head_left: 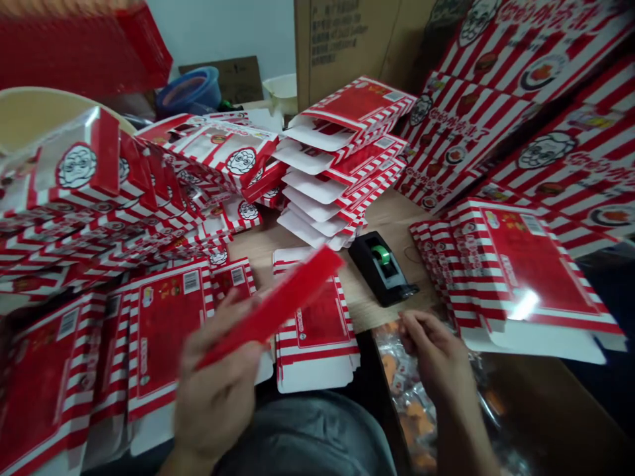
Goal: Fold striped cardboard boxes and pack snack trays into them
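Presently, left hand [218,390] grasps one red carton [278,304]; right hand [434,354] has fingers [421,330] curled over one snack bag [404,390], grip unclear.

Packing workroom, stacked red-striped cartons [516,264]

Black tape dispenser [381,268] — green roll [381,254]

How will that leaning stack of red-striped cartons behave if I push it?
The stack of cartons will probably slide or tip: it leans, with flaps splayed unevenly. The thin, glossy card looks light and slick. Single cartons seem fairly stiff.
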Demonstrator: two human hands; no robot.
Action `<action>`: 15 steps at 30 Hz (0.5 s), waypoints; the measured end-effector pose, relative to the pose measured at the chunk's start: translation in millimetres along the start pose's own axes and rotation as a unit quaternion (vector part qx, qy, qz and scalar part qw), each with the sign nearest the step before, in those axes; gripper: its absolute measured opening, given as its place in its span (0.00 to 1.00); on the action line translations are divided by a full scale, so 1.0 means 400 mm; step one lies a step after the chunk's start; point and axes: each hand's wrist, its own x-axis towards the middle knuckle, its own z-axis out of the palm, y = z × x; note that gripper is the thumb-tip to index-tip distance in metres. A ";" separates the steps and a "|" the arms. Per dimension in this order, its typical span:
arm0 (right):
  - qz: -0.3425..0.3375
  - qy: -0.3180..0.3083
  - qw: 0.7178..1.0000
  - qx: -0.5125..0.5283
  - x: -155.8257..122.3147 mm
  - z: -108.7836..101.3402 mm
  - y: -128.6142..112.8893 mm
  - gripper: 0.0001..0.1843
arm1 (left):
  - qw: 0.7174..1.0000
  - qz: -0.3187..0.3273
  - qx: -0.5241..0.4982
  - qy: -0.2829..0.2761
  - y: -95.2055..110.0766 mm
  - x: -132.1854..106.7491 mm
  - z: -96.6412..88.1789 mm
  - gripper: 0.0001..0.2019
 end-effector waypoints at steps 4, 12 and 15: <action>-0.006 -0.116 0.977 0.179 -0.107 0.052 -0.137 0.17 | 0.995 0.047 -0.030 -0.085 0.032 0.002 0.049 0.12; 0.064 -0.192 0.953 0.226 -0.138 0.145 -0.176 0.20 | 0.976 0.164 -0.038 -0.138 0.042 -0.010 0.056 0.11; 0.073 -0.201 0.948 0.237 -0.135 0.153 -0.164 0.19 | 0.979 0.117 -0.053 -0.162 0.040 -0.009 0.049 0.15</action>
